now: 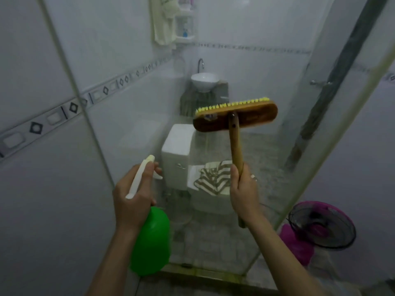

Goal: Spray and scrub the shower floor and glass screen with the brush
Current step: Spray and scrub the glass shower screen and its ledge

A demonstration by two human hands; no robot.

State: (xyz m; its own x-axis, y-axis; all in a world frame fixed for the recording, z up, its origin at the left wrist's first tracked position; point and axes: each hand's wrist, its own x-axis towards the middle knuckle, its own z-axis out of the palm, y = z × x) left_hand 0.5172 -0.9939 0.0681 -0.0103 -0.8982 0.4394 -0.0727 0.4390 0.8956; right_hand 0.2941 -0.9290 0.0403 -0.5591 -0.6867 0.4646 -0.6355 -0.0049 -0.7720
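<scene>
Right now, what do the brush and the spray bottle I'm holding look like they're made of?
The brush looks like varnished wood, brown with a slight sheen; its yellow bristles are probably plastic. The spray bottle seems glossy green plastic, with a matte white trigger head.

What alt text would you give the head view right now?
A person's right hand holds a wooden brush raised at the glass screen, while the left hand grips a green spray bottle. A toilet and small basin show through the glass.
</scene>
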